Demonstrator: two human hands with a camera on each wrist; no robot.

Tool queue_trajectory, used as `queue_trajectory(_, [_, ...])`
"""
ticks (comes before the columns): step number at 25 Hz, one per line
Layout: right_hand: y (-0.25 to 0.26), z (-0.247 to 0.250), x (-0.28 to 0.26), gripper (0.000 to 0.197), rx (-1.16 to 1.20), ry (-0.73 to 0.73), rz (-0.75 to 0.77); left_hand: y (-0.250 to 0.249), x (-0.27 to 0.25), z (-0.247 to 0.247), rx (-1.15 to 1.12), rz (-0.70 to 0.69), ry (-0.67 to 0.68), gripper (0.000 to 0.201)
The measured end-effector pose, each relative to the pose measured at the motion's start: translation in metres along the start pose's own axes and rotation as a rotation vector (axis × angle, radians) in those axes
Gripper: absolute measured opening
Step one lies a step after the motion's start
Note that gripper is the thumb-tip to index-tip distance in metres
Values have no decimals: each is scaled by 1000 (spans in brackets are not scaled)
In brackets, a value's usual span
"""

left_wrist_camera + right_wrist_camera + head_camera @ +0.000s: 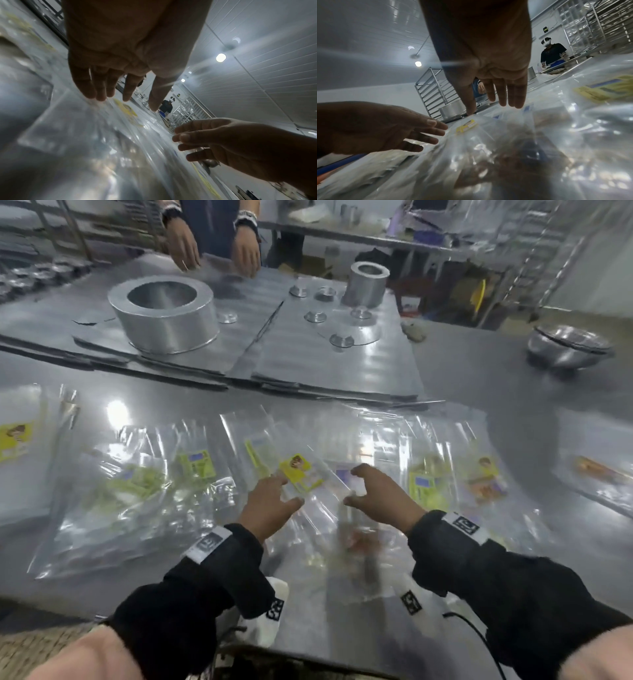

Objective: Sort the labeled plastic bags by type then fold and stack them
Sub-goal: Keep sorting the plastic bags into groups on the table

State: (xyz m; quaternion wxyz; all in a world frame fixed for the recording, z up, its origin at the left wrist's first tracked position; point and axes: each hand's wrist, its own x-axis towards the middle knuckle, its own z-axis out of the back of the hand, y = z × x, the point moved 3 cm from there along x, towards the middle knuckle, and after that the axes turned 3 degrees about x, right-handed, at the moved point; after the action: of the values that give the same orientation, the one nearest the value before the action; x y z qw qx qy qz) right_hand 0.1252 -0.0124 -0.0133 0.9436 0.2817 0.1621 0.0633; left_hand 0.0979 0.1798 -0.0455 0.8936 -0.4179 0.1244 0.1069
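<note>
Bags (191, 474) lie spread across the near table (479, 378); left hand (270, 505) and right hand (383, 494) hover over the middle bags, fingers spread wide, holding nothing; rings (164, 313) stand far.

Both arms are reaching forward in black sleeves, each with a marker band at the wrist. The left hand (270, 505) and the right hand (383, 498) are hovering palm down, side by side, fingers spread and holding nothing

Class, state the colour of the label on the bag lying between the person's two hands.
Yellow label, with a small picture near its top; clearest in the head view.
</note>
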Motion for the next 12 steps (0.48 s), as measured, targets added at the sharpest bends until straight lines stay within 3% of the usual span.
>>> queue_trajectory(4, [-8, -17, 19, 70, 51, -8, -30, 0, 2, -18, -230, 143, -52, 58])
queue_trajectory(7, [-4, -26, 32, 65, -39, -7, 0, -4, 4, -20, -460, 190, -76, 27])
queue_trajectory(12, [-3, -24, 39, 50, 370, 16, -16, -21, 11, -17, -530, 144, -172, 18])
